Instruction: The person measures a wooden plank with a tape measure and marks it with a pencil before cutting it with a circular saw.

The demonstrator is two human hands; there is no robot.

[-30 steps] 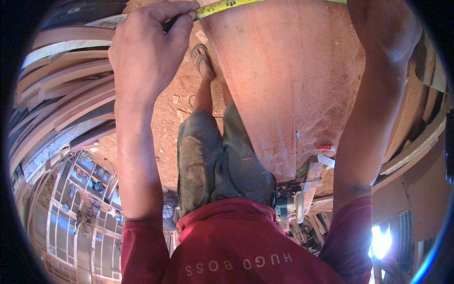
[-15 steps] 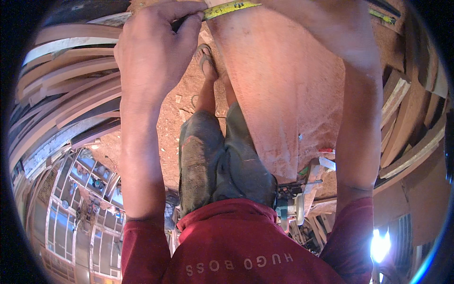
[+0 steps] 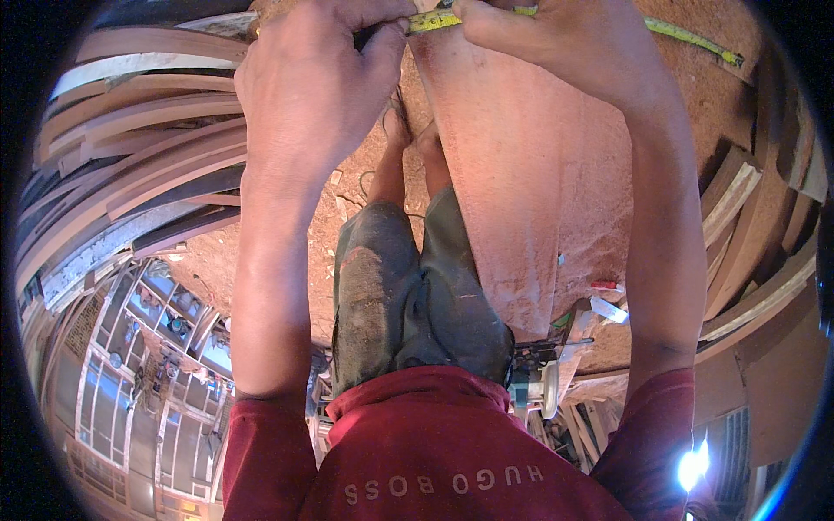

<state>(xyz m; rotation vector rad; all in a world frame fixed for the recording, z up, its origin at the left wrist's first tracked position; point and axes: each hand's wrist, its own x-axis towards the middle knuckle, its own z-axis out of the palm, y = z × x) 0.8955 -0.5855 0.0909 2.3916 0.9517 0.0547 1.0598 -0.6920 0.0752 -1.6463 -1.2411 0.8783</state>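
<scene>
"Yellow tape [image 3: 434,19], is it, along the top of the frame?"

"Yes, a thin measuring strip at upper centre. It crosses above the reddish wooden board [image 3: 521,156], passes by the right hand [image 3: 565,43] and comes out at upper right, where its loose end shows."

"And the 2 hands?"

"The left hand [image 3: 317,82], left of upper centre, pinches the strip between thumb and forefinger. The right hand has its thumb against it, but I cannot tell whether its fingers are closed around it."

"How far along does it look?"

"The strip is out and stretched between the hands, so that much is done. I see no mark on the visible wood, and what is left I cannot judge from this."

"What lies around them?"

"Dark, dusty trousers [image 3: 373,295] at centre, a red shirt [image 3: 434,443] below. Stacked timber [image 3: 165,78] fills the upper left, and more planks [image 3: 730,200] stand at the right. A power tool [image 3: 546,386] sits right of the waist, beside some scrap wood."

"Anything hard to make out?"

"Plenty. The top edge cuts off the fingers and the board's far end. Whether the strip touches the wood is unclear. The right forearm covers part of the background, and a glare [image 3: 693,469] at lower right washes out its surroundings."
</scene>
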